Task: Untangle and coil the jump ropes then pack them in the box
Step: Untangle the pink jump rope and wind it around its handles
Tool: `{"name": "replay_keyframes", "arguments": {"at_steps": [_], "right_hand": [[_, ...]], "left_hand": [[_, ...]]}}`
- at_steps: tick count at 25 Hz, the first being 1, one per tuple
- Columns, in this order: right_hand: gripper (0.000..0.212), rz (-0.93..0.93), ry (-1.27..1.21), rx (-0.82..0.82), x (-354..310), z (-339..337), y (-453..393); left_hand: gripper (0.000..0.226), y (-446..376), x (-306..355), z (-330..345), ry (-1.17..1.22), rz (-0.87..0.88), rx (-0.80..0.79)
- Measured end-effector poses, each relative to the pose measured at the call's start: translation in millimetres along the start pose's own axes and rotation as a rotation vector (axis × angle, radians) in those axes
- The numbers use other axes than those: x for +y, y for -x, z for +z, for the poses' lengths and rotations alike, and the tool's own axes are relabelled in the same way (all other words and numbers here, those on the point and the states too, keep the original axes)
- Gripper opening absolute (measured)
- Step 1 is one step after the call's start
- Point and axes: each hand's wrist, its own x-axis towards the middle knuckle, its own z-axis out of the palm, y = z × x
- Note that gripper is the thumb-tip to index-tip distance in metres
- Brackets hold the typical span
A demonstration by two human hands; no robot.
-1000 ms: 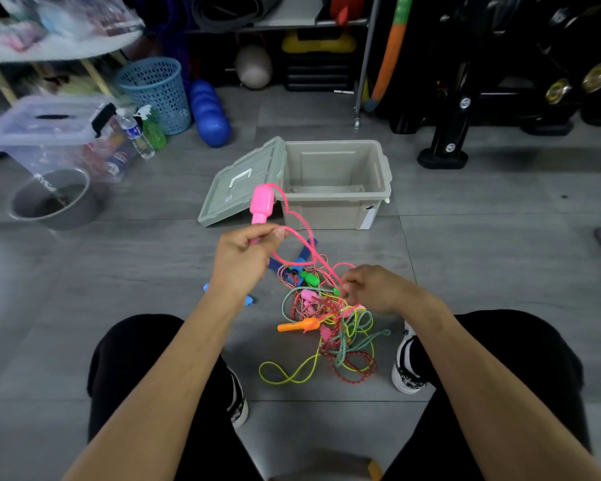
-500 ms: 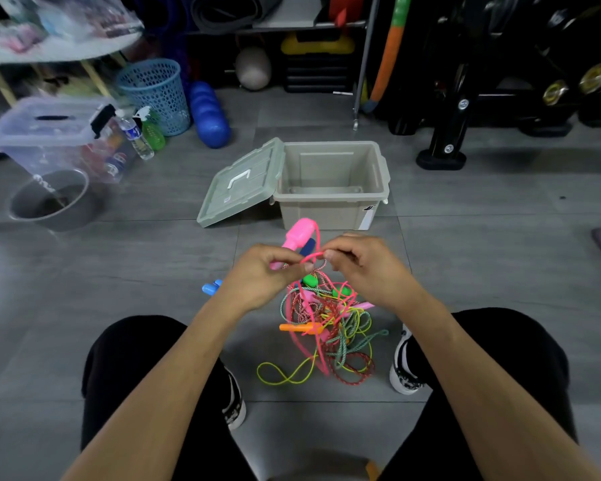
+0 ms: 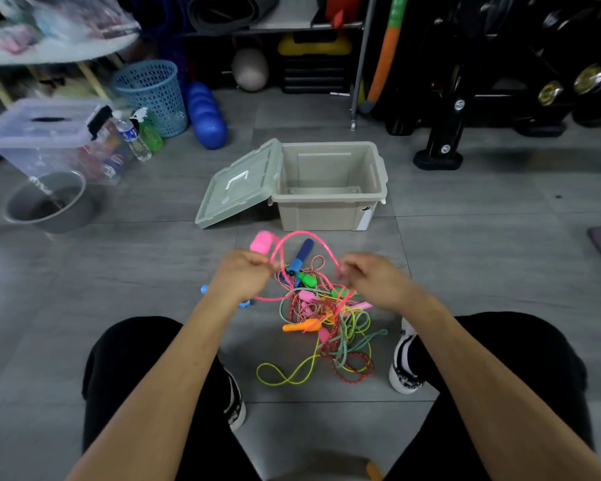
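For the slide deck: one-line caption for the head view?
Both hands, left hand and right hand, stretch a pink rope above the tangled pile.

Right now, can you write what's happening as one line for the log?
left hand: holds pink handle | right hand: pinches pink rope | rope pile: tangled | box: open

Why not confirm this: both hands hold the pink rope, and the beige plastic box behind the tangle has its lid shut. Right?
Not quite. The head view shows the beige plastic box open, its grey-green lid leaning against its side. Left hand and right hand do hold the pink rope.
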Motion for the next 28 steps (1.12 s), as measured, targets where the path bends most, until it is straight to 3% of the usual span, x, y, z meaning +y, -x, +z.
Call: {"name": "replay_keyframes", "arguments": {"at_steps": [2,3,7,10,12,14,17,19,21,24,26,28], "right_hand": [[0.023,-0.16,-0.208,0.231,-13,-10,7],[0.021,-0.228,-0.233,0.275,-20,-14,10],[0.023,-0.382,-0.097,0.222,-24,-10,13],[0.023,-0.376,-0.13,0.174,-23,-8,11],[0.02,-0.269,-0.202,0.089,-17,-7,8],[0.022,-0.131,-0.257,-0.098,-5,-3,4],[0.027,0.04,-0.049,-0.333,15,6,0],[0.029,0.085,0.021,-0.243,17,5,-1],[0.026,-0.011,-0.057,0.003,6,0,1],[0.023,-0.216,-0.296,0.299,-23,-18,14],[0.023,-0.285,-0.293,0.312,-35,-24,20],[0.02,-0.296,-0.163,0.239,-37,-22,20]], "left_hand": [[0.014,0,-2,2,-0.336,-0.024,-0.072],[0.014,2,0,2,-0.347,0.014,-0.082],[0.029,15,14,5,0.102,0.333,-0.159],[0.013,22,17,11,0.117,0.495,-0.081],[0.009,22,21,11,0.193,0.498,0.0],[0.01,22,22,8,0.349,0.457,0.032],[0.013,17,20,6,0.496,0.343,0.116],[0.013,15,17,5,0.466,0.269,0.134],[0.013,9,10,1,0.279,0.152,0.122],[0.005,6,2,-1,-0.071,0.006,-0.057],[0.012,11,5,2,-0.075,0.097,-0.12],[0.022,17,13,2,0.078,0.282,-0.131]]}}
